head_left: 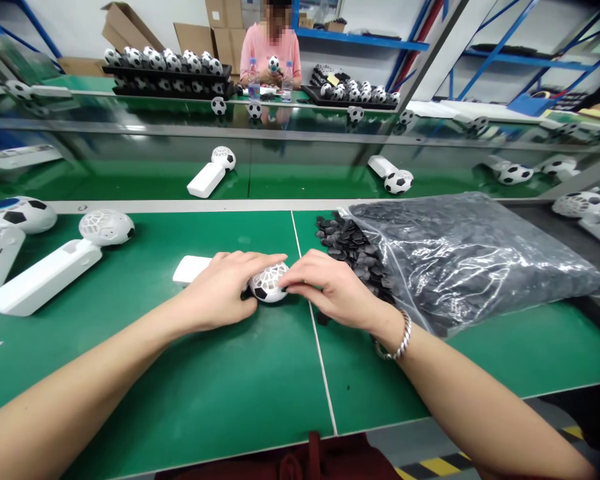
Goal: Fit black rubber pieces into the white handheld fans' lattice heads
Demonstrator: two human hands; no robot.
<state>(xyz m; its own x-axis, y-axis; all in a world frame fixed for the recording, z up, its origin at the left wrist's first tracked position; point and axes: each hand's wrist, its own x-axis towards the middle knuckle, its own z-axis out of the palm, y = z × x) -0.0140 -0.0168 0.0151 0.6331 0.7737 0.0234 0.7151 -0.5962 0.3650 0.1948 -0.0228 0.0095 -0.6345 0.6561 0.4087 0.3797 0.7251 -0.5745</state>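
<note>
A white device with a soccer-ball-shaped head [269,285] lies on the green table, its white handle [190,269] pointing left. My left hand [225,287] is wrapped round it, thumb and fingers on the ball head and palm over the handle. At the ball's right side, my right hand [325,287] pinches a small black piece, mostly hidden by the fingertips. Some of the ball's panels are black, while its top shows open white latticework. Just beyond my right hand, loose black pieces [355,250] spill from a clear plastic bag [480,253].
More ball-headed devices [50,273] lie at the left. Others [213,172] sit on the green strip behind a metal edge [180,205]. Across the line, a person [270,53] in pink holds a ball; loaded black trays [170,70] stand beside them.
</note>
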